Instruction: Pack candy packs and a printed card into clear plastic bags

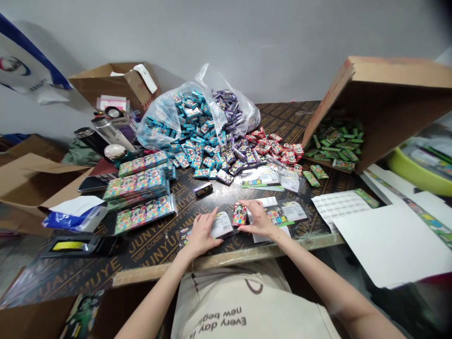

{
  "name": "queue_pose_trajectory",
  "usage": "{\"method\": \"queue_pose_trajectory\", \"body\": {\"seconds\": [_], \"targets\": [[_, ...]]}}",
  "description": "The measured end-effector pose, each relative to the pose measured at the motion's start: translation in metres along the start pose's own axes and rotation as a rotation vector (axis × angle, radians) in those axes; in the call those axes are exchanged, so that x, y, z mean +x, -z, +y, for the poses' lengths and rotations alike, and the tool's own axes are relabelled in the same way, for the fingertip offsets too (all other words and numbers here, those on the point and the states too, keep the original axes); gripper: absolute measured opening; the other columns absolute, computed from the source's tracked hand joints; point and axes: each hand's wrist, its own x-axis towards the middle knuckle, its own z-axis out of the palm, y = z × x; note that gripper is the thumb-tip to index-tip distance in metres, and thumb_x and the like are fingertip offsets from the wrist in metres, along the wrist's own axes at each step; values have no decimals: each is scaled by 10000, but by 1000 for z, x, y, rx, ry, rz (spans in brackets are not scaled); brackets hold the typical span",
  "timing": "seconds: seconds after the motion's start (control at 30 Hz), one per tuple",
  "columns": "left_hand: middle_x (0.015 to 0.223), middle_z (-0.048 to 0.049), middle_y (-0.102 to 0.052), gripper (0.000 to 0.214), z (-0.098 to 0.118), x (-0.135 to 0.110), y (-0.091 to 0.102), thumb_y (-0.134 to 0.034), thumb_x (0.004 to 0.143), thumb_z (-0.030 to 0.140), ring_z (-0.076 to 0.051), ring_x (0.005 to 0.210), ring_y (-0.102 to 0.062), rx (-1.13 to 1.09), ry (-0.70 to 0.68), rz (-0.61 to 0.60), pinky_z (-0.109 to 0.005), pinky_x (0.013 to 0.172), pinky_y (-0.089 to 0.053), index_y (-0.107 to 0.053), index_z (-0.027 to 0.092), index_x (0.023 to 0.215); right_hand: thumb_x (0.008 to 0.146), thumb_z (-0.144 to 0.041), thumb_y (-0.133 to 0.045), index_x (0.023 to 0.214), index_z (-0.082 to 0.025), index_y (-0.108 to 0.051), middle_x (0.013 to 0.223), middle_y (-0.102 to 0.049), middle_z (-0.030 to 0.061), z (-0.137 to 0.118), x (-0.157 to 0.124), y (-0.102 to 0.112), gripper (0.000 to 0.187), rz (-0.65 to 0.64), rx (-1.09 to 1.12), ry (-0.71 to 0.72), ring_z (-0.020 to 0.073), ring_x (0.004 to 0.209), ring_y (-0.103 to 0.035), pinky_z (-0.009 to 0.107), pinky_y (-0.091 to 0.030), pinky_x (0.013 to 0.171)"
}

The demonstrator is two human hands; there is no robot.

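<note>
Gripping the red box (pixel 239 215), the right hand (pixel 260 218) has its thumb at the near end and its fingers at the far end. The box is at the middle of the counter (pixel 155 247), near its front edge; whether it touches the surface, I cannot tell. The left hand (pixel 202 231) lies with thumb and fingers spread over a packet (pixel 222 225) just left of the box; whether they grip it, I cannot tell. Another packet (pixel 294 211) lies on the right, beside the right hand.

Beyond the hands, a purple box (pixel 203 189) sits apart from the piles. Blue boxes (pixel 205 150) spill from a clear bag (pixel 155 125), with purple boxes (pixel 243 155) next to them and red boxes (pixel 277 148) farther right. Green boxes (pixel 339 148) fill the lower part of a tipped carton (pixel 384 70), and two more lie just outside it.

On the left stand stacked packs (pixel 141 186), with a tape dispenser (pixel 88 246) nearer the edge. White paper (pixel 391 242) covers the counter's right end.
</note>
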Motion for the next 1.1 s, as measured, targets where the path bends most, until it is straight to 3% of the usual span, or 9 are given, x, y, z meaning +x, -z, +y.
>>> {"method": "queue_pose_trajectory", "body": {"seconds": [0.27, 0.4, 0.47, 0.6, 0.7, 0.8, 0.9, 1.0, 1.1], "targets": [[1236, -80, -475, 1006, 7, 0, 13, -677, 578, 304, -251, 1136, -428, -98, -102, -62, -455, 1039, -198, -82, 224, 1385, 575, -481, -712, 1313, -212, -303, 1263, -474, 115, -6, 4, 3, 886, -223, 156, 102, 255, 1124, -452, 421, -232, 978], [1235, -94, -466, 988, 9, 4, 13, -672, 594, 332, -263, 1094, -464, -169, 5, 8, -429, 958, -328, -87, 228, 1384, 541, -531, -718, 1346, -240, -228, 1274, -470, 111, -13, 3, 0, 986, -19, 135, -42, 271, 1192, -395, 456, -140, 1016], [1222, -93, -470, 984, 11, 7, 13, -667, 604, 340, -263, 1089, -470, -195, 47, 51, -417, 936, -353, -77, 232, 1384, 676, -490, -642, 1356, -254, -193, 1203, -543, 92, -20, 0, -4, 848, 43, 134, -97, 242, 1191, -406, 461, -96, 1027], [1207, -85, -474, 963, 11, 12, 9, -649, 628, 343, -256, 1090, -471, -178, 47, 47, -408, 937, -356, -65, 234, 1386, 855, -380, -448, 1348, -285, -217, 1189, -565, 52, -14, 1, -3, 553, -32, 135, -81, 187, 1174, -431, 441, -97, 1036], [1187, -96, -484, 934, 4, 12, 2, -625, 649, 354, -269, 1065, -476, -84, 42, 24, -415, 903, -374, -66, 231, 1387, 837, -398, -454, 1304, -256, -323, 1277, -478, 76, 35, 10, 25, 505, 212, -39, -289, 207, 1201, -389, 435, -174, 1015], [1172, -104, -487, 868, -1, 12, -3, -599, 669, 351, -283, 1068, -459, 68, -22, -50, -416, 885, -374, -116, 242, 1382, 758, -403, -538, 1284, -206, -362, 1372, -327, 140, 104, 11, 77, 588, 511, -283, -672, 296, 1278, -231, 527, -171, 980], [1232, -109, -440, 786, 3, 18, -1, -576, 693, 354, -292, 1104, -427, 217, -113, -144, -418, 899, -353, -180, 288, 1368, 723, -322, -576, 1267, -166, -382, 1356, -321, 198, 155, -3, 129, 598, 592, -265, -1014, 352, 1263, -233, 596, -145, 945], [1274, -105, -394, 713, 15, 30, 5, -576, 695, 326, -288, 1096, -421, 299, -208, -239, -409, 881, -364, -257, 343, 1333, 750, -248, -524, 1164, -114, -491, 1186, -497, 225, 172, -18, 157, 437, 569, -106, -1063, 353, 1164, -394, 569, -212, 938], [1161, -109, -459, 623, 25, 44, 10, -597, 648, 274, -280, 1018, -446, 342, -248, -318, -396, 827, -397, -408, 308, 1241, 790, -277, -444, 1191, -106, -464, 1103, -554, 202, 163, -20, 158, 436, 595, -23, -993, 314, 1092, -474, 508, -320, 916]]}}
